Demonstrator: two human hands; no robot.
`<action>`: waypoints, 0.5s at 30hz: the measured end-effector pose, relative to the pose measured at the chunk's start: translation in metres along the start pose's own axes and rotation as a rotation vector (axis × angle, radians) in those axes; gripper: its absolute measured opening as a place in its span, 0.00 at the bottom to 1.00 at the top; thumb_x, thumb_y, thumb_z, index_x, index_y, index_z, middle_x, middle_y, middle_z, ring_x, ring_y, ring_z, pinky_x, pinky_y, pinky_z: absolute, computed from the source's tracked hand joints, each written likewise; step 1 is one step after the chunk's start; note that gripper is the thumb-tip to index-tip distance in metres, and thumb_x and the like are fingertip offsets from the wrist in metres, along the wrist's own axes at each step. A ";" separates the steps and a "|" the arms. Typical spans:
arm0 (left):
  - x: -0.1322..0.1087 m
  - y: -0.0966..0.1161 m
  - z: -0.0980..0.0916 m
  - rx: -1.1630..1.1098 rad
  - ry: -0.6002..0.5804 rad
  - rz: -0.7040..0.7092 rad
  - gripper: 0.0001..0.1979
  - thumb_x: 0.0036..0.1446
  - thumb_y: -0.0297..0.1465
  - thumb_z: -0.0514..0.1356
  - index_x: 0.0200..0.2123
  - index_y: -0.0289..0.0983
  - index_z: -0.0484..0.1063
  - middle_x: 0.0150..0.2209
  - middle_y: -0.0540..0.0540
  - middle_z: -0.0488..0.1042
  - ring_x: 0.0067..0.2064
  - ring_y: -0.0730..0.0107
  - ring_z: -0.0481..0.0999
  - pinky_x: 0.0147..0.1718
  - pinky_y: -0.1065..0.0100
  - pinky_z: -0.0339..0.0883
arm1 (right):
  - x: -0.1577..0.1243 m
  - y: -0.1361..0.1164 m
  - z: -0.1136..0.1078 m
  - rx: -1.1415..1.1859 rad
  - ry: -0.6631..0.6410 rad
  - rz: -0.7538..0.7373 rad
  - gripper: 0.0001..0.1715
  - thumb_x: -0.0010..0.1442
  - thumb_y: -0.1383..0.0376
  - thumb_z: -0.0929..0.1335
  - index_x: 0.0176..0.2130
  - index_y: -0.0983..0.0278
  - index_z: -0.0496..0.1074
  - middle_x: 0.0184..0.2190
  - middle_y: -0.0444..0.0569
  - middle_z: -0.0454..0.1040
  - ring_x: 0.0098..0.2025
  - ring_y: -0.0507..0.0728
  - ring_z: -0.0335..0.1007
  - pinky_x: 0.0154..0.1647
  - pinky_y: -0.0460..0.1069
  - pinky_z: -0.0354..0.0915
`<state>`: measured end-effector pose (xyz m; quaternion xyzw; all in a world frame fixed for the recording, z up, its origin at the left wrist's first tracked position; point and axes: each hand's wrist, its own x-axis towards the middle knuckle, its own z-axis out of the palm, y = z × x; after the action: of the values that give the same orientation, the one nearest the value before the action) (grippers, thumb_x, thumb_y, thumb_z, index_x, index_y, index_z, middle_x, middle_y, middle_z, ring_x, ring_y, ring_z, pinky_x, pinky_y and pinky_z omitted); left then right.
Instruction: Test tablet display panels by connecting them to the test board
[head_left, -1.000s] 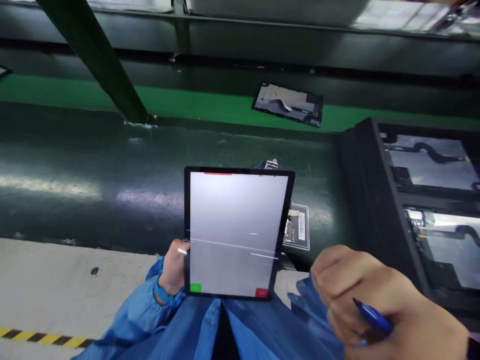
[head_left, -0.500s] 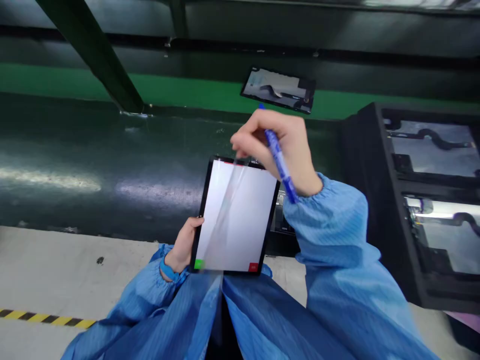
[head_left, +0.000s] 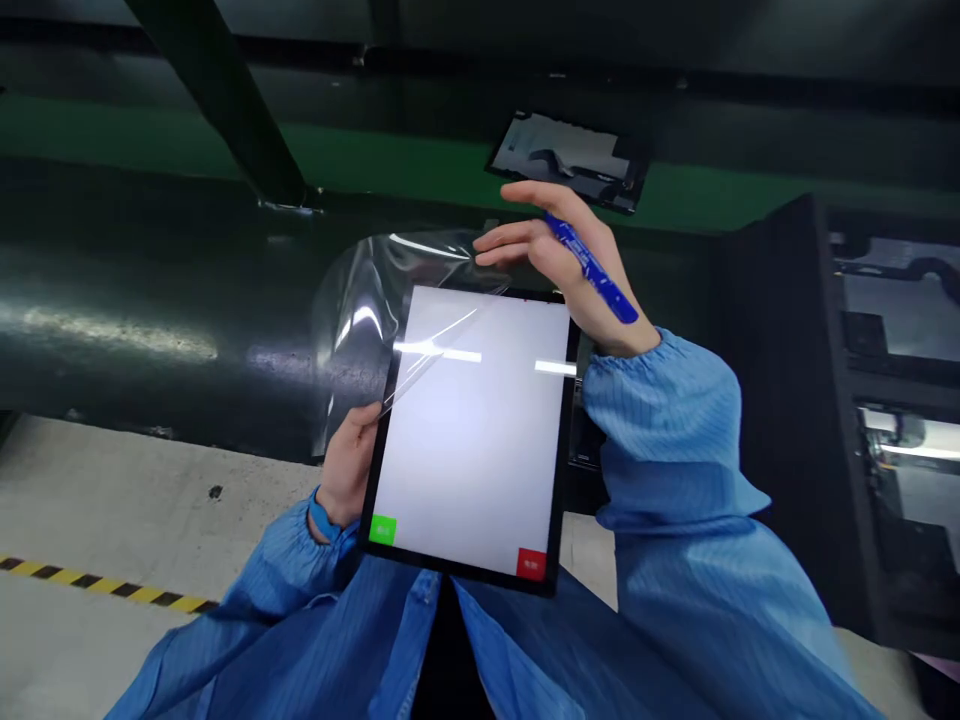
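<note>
A tablet (head_left: 472,430) with a lit white screen, a green box at its lower left and a red box at its lower right, is held by its left edge in my left hand (head_left: 349,465). A clear film (head_left: 367,300) curves up over the tablet's upper left corner and hangs beyond its left side. My right hand (head_left: 566,255) is above the tablet's top edge, fingertips at the film's upper edge. A blue pen (head_left: 592,268) is tucked in that same hand and slants toward the wrist.
A device panel (head_left: 566,160) lies on the green strip beyond my right hand. A black rack (head_left: 814,420) with more panels stands at the right. A dark post (head_left: 225,100) rises at the upper left. Yellow-black tape (head_left: 105,585) marks the floor.
The film has moved from across the screen to the tablet's upper left, and bulges outward. My right hand's fingers have spread more. The tablet appears slightly larger and its lower edge lower in view.
</note>
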<state>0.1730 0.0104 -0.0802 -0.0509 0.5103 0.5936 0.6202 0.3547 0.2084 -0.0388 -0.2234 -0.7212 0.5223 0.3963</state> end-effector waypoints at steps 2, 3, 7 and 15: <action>-0.002 0.002 0.000 -0.005 -0.029 -0.025 0.11 0.47 0.30 0.66 0.18 0.40 0.69 0.17 0.52 0.73 0.44 0.53 0.82 0.43 0.63 0.77 | 0.001 0.007 0.002 0.034 0.035 0.051 0.23 0.62 0.47 0.68 0.52 0.54 0.68 0.45 0.45 0.80 0.47 0.59 0.79 0.52 0.56 0.74; -0.004 0.003 0.002 -0.004 -0.040 -0.033 0.10 0.48 0.30 0.66 0.19 0.40 0.69 0.19 0.51 0.75 0.46 0.52 0.82 0.43 0.63 0.77 | 0.002 0.011 0.003 0.042 0.044 0.071 0.24 0.62 0.45 0.68 0.51 0.54 0.68 0.44 0.45 0.80 0.46 0.59 0.79 0.51 0.55 0.75; -0.011 0.005 0.013 -0.009 -0.042 -0.043 0.03 0.53 0.31 0.62 0.29 0.40 0.76 0.30 0.50 0.81 0.50 0.53 0.80 0.45 0.62 0.76 | 0.004 0.026 0.006 0.084 0.054 0.086 0.26 0.62 0.45 0.68 0.50 0.58 0.69 0.41 0.46 0.81 0.44 0.57 0.80 0.46 0.50 0.75; -0.016 0.007 0.026 0.058 0.157 0.146 0.15 0.53 0.15 0.55 0.29 0.38 0.77 0.32 0.55 0.80 0.54 0.62 0.76 0.48 0.72 0.72 | 0.004 0.044 0.012 0.122 0.107 0.060 0.21 0.64 0.48 0.67 0.47 0.61 0.71 0.38 0.47 0.81 0.39 0.54 0.81 0.38 0.46 0.74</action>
<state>0.1857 0.0187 -0.0532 -0.0422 0.5767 0.6163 0.5347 0.3390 0.2200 -0.0796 -0.2480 -0.6587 0.5642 0.4315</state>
